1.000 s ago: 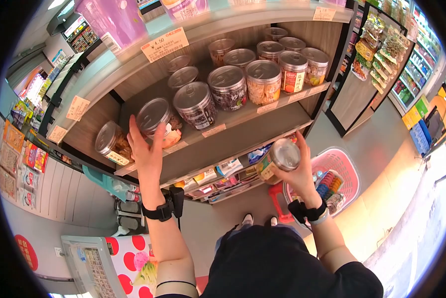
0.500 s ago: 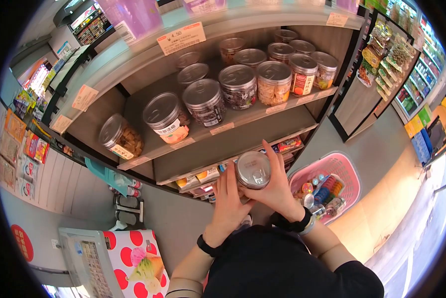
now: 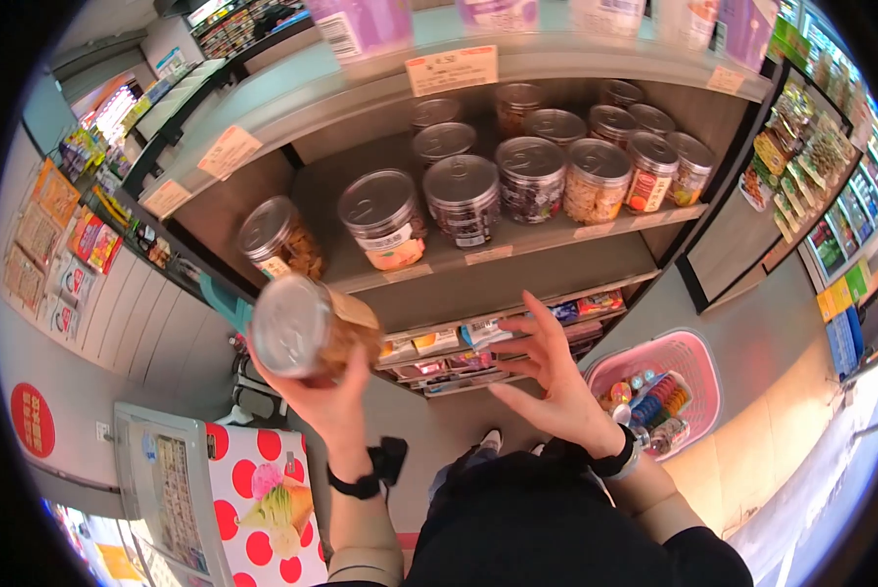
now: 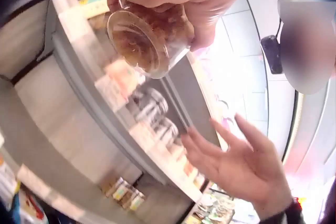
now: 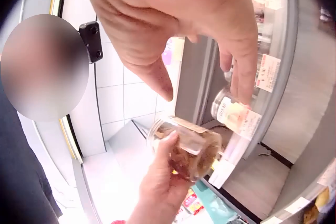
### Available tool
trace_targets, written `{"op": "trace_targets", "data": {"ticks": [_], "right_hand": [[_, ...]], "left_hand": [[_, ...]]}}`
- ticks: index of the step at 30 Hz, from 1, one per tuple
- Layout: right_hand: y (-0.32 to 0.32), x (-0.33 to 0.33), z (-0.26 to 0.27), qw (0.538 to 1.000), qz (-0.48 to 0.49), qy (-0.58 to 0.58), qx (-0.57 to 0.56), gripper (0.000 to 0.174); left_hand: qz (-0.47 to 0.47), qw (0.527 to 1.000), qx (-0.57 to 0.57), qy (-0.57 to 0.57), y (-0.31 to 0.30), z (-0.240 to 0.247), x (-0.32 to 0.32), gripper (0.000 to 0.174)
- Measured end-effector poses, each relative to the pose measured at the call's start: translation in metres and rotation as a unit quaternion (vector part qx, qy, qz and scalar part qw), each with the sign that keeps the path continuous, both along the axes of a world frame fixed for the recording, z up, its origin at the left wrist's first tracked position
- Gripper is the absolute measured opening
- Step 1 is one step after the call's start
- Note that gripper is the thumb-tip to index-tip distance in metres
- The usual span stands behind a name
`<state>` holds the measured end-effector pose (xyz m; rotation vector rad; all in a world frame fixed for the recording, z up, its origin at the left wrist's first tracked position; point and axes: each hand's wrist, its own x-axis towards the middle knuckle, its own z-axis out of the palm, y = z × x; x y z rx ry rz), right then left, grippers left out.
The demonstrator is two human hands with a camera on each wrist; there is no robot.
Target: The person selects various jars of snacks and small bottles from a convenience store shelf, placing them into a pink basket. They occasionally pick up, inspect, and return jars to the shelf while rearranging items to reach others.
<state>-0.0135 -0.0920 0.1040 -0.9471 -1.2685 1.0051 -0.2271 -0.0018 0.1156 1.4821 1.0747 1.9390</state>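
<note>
My left hand [image 3: 333, 406] grips a clear jar [image 3: 297, 328] with a silver lid and brown dried pieces inside. Tilted on its side, the jar is in front of the shelf's left end, its lid facing up toward the head camera. In the right wrist view the thumb lies along the jar [image 5: 184, 150]. My right hand [image 3: 554, 386] is empty, its fingers spread, in front of the lower shelf. Closest behind the held jar stands another jar of brown pieces [image 3: 284, 240] at the shelf's left end, beside a wider jar with an orange label [image 3: 385, 220].
More lidded jars [image 3: 530, 181] fill the shelf [image 3: 517, 259] to the right. A pink basket [image 3: 708, 377] with several goods stands on the floor at right. A freezer with a red-dotted front [image 3: 263, 509] is at lower left. Price tags [image 3: 454, 70] line the upper shelf edge.
The jar went from my right hand, through both hands, into my left hand and moved left. My right hand let go and opened. The head view has swung left.
</note>
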Motion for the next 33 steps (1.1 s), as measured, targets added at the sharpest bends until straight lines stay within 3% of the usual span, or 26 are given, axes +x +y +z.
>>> {"op": "trace_targets", "data": {"ticks": [2, 7, 14, 16, 22, 26, 28, 30, 33], "right_hand": [[-0.001, 0.001, -0.006, 0.999, 0.002, 0.003, -0.052, 0.085], [-0.004, 0.006, -0.016, 0.999, -0.016, 0.002, -0.050, 0.070], [-0.005, 0.013, -0.025, 0.998, -0.037, -0.004, -0.055, 0.063], [-0.006, 0.013, -0.027, 0.997, -0.014, -0.010, -0.078, 0.064], [-0.005, 0.012, -0.031, 0.996, -0.049, -0.015, -0.068, 0.055], [-0.003, 0.012, -0.036, 0.996, -0.050, -0.016, -0.075, 0.053], [-0.002, 0.013, -0.040, 0.996, -0.052, -0.031, -0.072, 0.051], [-0.003, 0.014, -0.041, 0.995, -0.054, -0.032, -0.076, 0.050], [-0.002, 0.018, -0.049, 0.994, -0.053, -0.046, -0.087, 0.051]], "left_hand": [[0.019, 1.000, 0.002, 0.021, 0.021, 0.014, -0.017, 0.095], [0.019, 0.999, -0.027, 0.004, 0.060, 0.023, -0.040, 0.090], [0.040, 0.992, 0.017, 0.117, 0.098, 0.025, -0.030, 0.092], [0.019, 0.994, 0.025, 0.102, 0.108, 0.020, -0.023, 0.095], [0.118, 0.970, 0.042, 0.209, 0.108, 0.020, -0.003, 0.100], [0.033, 0.983, 0.035, 0.178, 0.119, 0.016, -0.011, 0.101], [0.003, 0.971, 0.003, 0.240, 0.119, 0.016, -0.014, 0.100], [0.016, 0.962, 0.031, 0.269, 0.114, 0.017, -0.018, 0.097], [0.024, 0.967, -0.020, 0.253, 0.112, 0.014, -0.021, 0.095]]}}
